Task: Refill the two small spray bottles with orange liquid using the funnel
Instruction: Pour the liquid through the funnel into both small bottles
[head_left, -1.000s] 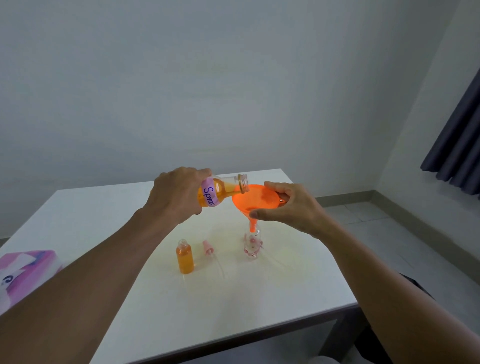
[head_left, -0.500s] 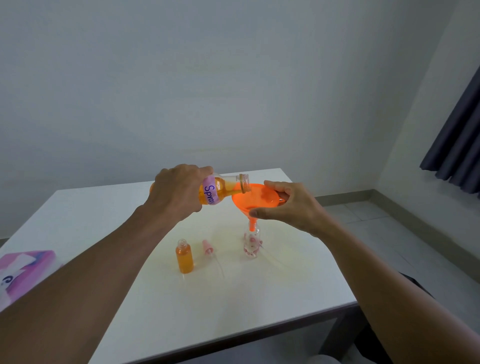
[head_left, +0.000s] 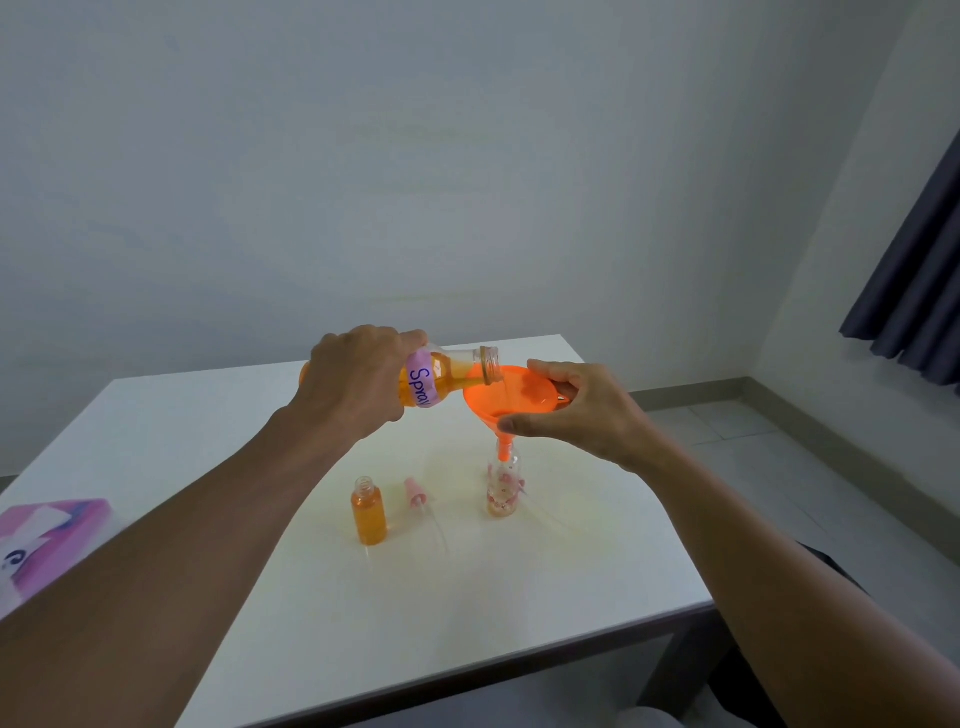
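My left hand (head_left: 358, 382) grips a clear refill bottle (head_left: 449, 376) of orange liquid with a pink label, tipped on its side with its open mouth over the orange funnel (head_left: 511, 395). Liquid runs from the mouth into the funnel. My right hand (head_left: 576, 410) pinches the funnel's rim and holds it upright, its spout in the neck of a small clear spray bottle with pink flowers (head_left: 504, 488). That bottle holds a little liquid at the bottom. A second small bottle (head_left: 369, 512), full of orange liquid and uncapped, stands to the left. A pink spray cap (head_left: 415, 493) lies between them.
Everything stands on a white table (head_left: 597, 571) against a pale wall. A pink tissue pack (head_left: 47, 535) lies at the table's left edge. A dark curtain (head_left: 914, 270) hangs at the right, over a tiled floor.
My left hand has tipped the refill bottle further, and liquid now flows into the funnel. My right hand and the funnel have stayed in place.
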